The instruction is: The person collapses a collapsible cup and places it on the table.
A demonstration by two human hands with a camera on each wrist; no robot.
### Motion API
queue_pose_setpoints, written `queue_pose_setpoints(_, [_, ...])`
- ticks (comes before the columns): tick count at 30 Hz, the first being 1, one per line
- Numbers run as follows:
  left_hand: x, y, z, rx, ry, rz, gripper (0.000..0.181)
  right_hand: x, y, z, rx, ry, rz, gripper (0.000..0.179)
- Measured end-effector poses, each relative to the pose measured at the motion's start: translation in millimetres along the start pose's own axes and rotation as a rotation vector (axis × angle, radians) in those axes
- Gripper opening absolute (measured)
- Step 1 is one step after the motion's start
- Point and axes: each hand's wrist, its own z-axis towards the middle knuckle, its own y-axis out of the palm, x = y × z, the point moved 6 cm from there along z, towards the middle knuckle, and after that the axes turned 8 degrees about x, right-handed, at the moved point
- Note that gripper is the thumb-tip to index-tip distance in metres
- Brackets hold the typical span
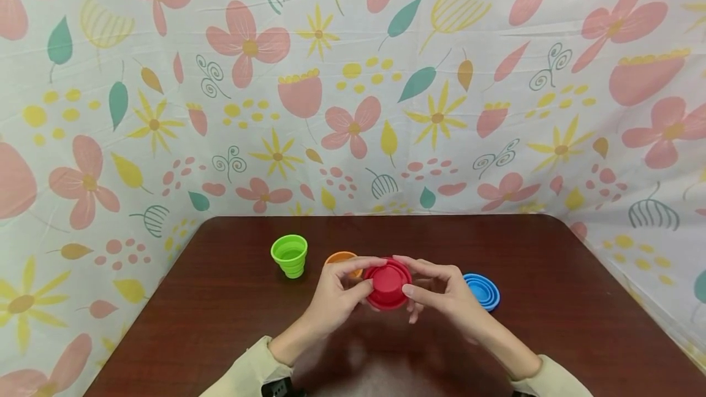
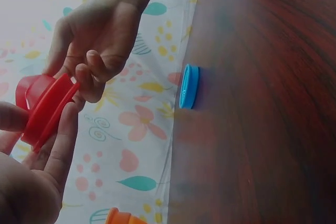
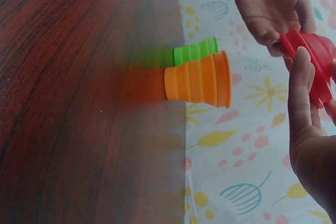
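Note:
A red collapsible cup (image 1: pixel 388 285) is held above the table between both hands, its round base turned up toward the head view. In the wrist views the red cup (image 2: pixel 44 107) looks partly collapsed, with its base pushed out beyond the wide rim. The left hand (image 1: pixel 337 293) grips one side, thumb on the near face and fingers round the rim. Opposite it, the right hand (image 1: pixel 449 290) pinches the other side between thumb and fingers. Behind the left hand stands an orange collapsible cup (image 3: pixel 199 80), extended and partly hidden in the head view.
An extended green collapsible cup (image 1: pixel 289 256) stands upright at the left. A flattened blue collapsible cup (image 1: pixel 482 291) lies to the right of the right hand. The dark brown table (image 1: pixel 220 323) ends at a flower-patterned cloth (image 1: pixel 353 78) behind it.

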Motion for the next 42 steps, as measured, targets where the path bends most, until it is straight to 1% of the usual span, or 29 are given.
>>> queue_pose_setpoints(4, [-2.3,-0.3,-0.6,-0.016,-0.028,-0.047,0.038,-0.6,-0.9,0.8,0.005,-0.002,-0.011,0.049])
queue_pose_setpoints(7, [-4.3,0.5,-1.3,-0.053,-0.041,-0.094,0.044,-0.7,-1.2,1.7,0.021,-0.006,-0.022,0.048])
queue_pose_setpoints(9, [-5.4,1.3,-1.7,-0.073,-0.042,-0.104,0.048,-1.1,-1.3,2.0,0.030,-0.017,-0.030,0.048])
queue_pose_setpoints(11, [-5.7,1.4,-1.8,-0.076,-0.031,-0.077,0.050,-1.5,-1.3,2.2,0.037,-0.027,-0.041,0.048])
queue_pose_setpoints(13, [-6.0,0.9,-1.4,-0.066,-0.019,-0.050,0.050,-1.7,-1.1,1.9,0.038,-0.034,-0.049,0.049])
queue_pose_setpoints(16, [-5.3,-0.1,-0.9,-0.044,-0.002,-0.007,0.050,-1.5,0.0,1.6,0.034,-0.021,-0.051,0.052])
queue_pose_setpoints(20, [-3.8,-0.1,-0.4,-0.035,0.001,0.016,0.050,-1.8,1.3,1.6,0.033,-0.006,-0.055,0.058])
queue_pose_setpoints(24, [-3.8,1.3,-0.7,-0.057,-0.019,0.001,0.056,-2.9,1.7,1.8,0.046,-0.012,-0.067,0.059])
queue_pose_setpoints(28, [-4.4,2.8,-0.8,-0.078,-0.020,0.015,0.061,-2.8,2.2,2.5,0.058,-0.010,-0.075,0.060])
queue_pose_setpoints(32, [-4.5,3.7,-0.6,-0.081,-0.015,0.043,0.061,-2.0,2.5,3.0,0.062,-0.011,-0.090,0.061])
queue_pose_setpoints(37, [-4.5,4.7,-0.1,-0.081,-0.035,0.050,0.063,-0.5,1.6,2.2,0.074,0.002,-0.109,0.065])
queue_pose_setpoints(40, [-3.9,5.3,0.4,-0.078,-0.031,0.054,0.063,0.8,1.5,1.6,0.088,0.006,-0.116,0.066])
queue_pose_setpoints(42, [-3.3,5.7,0.3,-0.077,-0.023,0.055,0.062,0.4,2.2,1.3,0.088,-0.008,-0.112,0.065])
